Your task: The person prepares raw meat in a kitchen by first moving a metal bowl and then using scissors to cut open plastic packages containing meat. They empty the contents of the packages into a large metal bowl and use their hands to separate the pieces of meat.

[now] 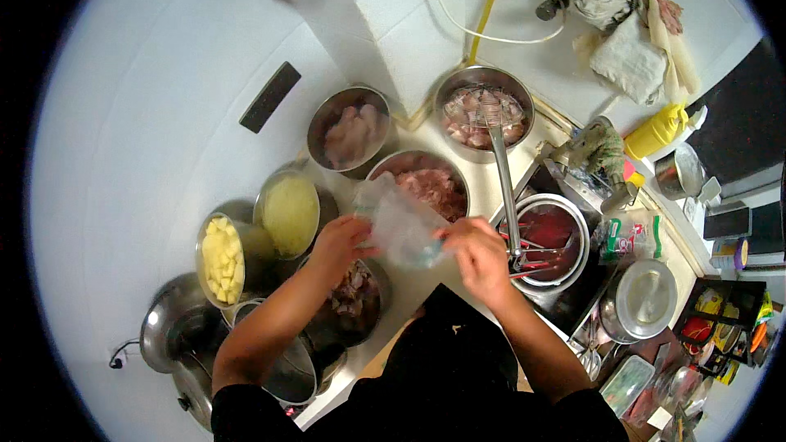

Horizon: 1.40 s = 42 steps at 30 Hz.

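Observation:
A clear plastic bag (402, 227) is stretched between my two hands, blurred by motion. My left hand (347, 239) grips its left edge, and the fingers of my right hand (476, 252) pinch the right side. Just behind the bag stands a steel pot of raw minced meat (433, 187), partly covered by it. Under my left forearm is a pot of chopped meat pieces (353, 301). Farther back are a pot with pale raw meat (353, 135) and a pot of meat chunks in liquid (470, 126) with a wire skimmer (505, 178) laid across it.
At left stand pots of yellow cubes (222, 264) and a yellowish shredded or mashed food (288, 215). A pot of dark red liquid (549, 239), with red-handled tongs (534, 267) across it, sits on the stove at right. Beyond are a lidded pot (645, 301) and a yellow bottle (654, 132).

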Motion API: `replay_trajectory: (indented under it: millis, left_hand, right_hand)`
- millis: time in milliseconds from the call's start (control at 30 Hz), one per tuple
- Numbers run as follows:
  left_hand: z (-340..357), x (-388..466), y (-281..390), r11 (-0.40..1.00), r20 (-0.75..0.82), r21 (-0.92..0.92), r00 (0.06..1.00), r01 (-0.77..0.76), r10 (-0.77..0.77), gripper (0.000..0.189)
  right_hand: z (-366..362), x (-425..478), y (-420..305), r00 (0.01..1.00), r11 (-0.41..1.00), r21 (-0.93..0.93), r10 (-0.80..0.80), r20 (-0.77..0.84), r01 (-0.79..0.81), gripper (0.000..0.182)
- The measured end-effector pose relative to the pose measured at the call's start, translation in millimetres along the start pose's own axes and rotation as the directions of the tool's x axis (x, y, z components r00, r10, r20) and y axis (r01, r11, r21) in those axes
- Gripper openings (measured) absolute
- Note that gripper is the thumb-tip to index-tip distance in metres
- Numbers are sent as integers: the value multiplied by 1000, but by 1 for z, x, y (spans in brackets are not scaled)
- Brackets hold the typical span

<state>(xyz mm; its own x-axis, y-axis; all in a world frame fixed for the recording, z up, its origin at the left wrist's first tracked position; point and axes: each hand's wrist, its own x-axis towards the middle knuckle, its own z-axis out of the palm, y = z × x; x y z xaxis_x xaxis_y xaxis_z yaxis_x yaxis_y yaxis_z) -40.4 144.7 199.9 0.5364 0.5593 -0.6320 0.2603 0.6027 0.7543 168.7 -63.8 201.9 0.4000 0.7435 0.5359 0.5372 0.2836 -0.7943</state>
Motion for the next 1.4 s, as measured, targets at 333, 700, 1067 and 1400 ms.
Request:
replay_trajectory:
  millis: [333, 700, 1067, 1400]
  left_hand:
    - [0, -31, -16, 991, 0, -134, 1000, -26, 27, 45]
    - [110, -46, -15, 959, 211, 59, 943, -276, 258, 51]
    - [265, -46, -60, 757, 591, 328, 748, -565, 302, 71]
    - [192, -32, -145, 993, 255, 99, 963, 62, -86, 30]
  right_hand:
    - [2, -62, -28, 829, 843, -216, -378, 412, 492, 14]
    - [-95, -114, -71, 963, 921, -315, 261, 63, -229, 62]
    - [-185, -182, 5, 441, 785, 292, 566, -697, -546, 36]
    - [-398, -241, 179, 282, 543, -157, 154, -947, -825, 50]
